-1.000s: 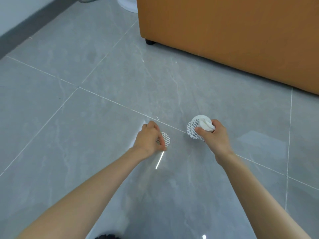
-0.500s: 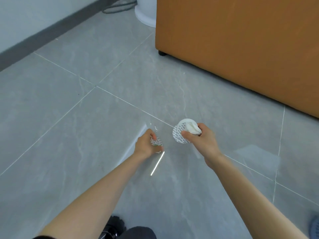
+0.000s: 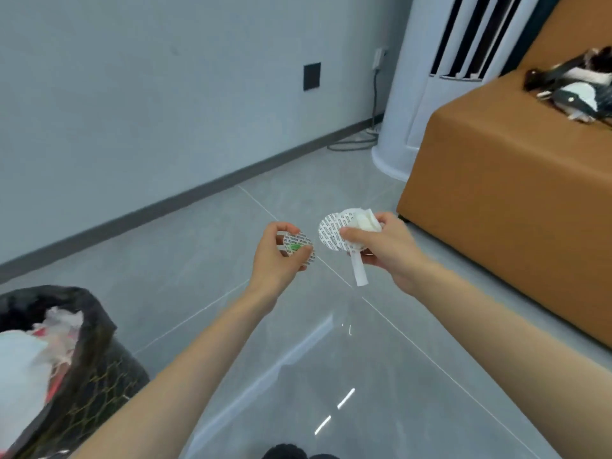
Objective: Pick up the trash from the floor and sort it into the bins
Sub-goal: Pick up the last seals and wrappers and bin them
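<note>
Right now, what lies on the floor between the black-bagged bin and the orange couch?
Nothing: the head view shows bare grey tile between bin and couch, with only the person's arms above it.

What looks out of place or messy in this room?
The black bin at lower left looks crammed with crumpled white and red trash. A cable lies loosely looped on the floor by the wall. Nothing looks spilled or broken.
</note>
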`<state>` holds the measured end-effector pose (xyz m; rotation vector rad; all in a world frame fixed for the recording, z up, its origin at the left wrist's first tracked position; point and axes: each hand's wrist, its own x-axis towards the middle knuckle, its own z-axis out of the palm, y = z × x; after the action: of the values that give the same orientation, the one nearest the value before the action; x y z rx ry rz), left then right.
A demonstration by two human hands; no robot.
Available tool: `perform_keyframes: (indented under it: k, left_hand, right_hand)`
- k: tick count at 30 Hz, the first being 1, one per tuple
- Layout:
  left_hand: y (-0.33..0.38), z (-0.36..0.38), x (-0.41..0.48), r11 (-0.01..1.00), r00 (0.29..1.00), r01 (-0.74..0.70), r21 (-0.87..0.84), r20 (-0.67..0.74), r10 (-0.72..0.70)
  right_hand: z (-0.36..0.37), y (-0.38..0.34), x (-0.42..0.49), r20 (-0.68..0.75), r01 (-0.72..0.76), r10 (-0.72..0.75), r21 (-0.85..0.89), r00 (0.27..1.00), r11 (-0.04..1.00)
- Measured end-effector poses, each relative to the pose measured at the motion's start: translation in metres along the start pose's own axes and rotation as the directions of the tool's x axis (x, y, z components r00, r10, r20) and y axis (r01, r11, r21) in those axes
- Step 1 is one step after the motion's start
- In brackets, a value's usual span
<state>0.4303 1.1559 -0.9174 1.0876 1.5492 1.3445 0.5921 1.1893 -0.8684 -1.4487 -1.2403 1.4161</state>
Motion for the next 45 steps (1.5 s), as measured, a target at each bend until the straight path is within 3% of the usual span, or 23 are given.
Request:
perform_keyframes:
  k: [9,15,20,23,26,32,34,36,38,42,45]
  left_hand:
    - [0.038,-0.176,-0.057,0.997,0.925,-0.038,0.063,-0.374,0.059]
    - [0.004,-0.271,-0.095,0.983,0.843,0.124,0.133,-0.536,-0.033]
    - [-0.026,-0.320,-0.113,0.944,0.811,0.245,0.222,-0.580,-0.074]
    - [-0.038,-0.339,-0.122,0.908,0.834,0.308,0.284,-0.539,-0.114]
    - [-0.048,-0.350,-0.129,0.794,0.871,0.347,0.499,-0.486,-0.075]
    - [-0.065,-0.361,-0.138,0.674,0.879,0.333,0.659,-0.476,0.031]
    - [-0.076,-0.368,-0.143,0.576,0.857,0.419,0.702,-0.516,0.006]
    - [-0.086,-0.376,-0.147,0.512,0.812,0.530,0.676,-0.579,-0.076]
    - [-0.094,-0.380,-0.149,0.549,0.766,0.594,0.588,-0.623,-0.162]
    - [-0.101,-0.382,-0.146,0.754,0.699,0.588,0.293,-0.653,-0.291]
    - [-0.112,-0.385,-0.142,0.753,0.690,0.586,0.299,-0.671,-0.271]
  right_hand:
    - [0.179,-0.044,-0.055,0.337,0.000,0.036,-0.107,0.941,0.994]
    - [0.294,-0.008,-0.090,0.445,-0.017,0.112,-0.211,0.889,0.977]
    - [0.357,0.016,-0.109,0.498,0.004,0.151,-0.297,0.854,0.955]
    - [0.368,0.028,-0.113,0.616,0.162,0.164,-0.438,0.770,0.884]
    - [0.358,0.036,-0.107,0.698,0.357,0.133,-0.509,0.703,0.783]
    - [0.341,0.054,-0.101,0.573,0.525,-0.161,-0.555,0.804,0.645]
    - [0.339,0.069,-0.103,0.556,0.526,-0.159,-0.599,0.816,0.604]
    - [0.343,0.082,-0.107,0.569,0.486,-0.096,-0.588,0.817,0.647]
    - [0.346,0.092,-0.112,0.590,0.442,-0.040,-0.556,0.806,0.704]
    - [0.338,0.096,-0.115,0.546,0.379,-0.041,-0.523,0.837,0.764]
    - [0.323,0.087,-0.105,0.489,0.313,0.002,-0.562,0.872,0.766]
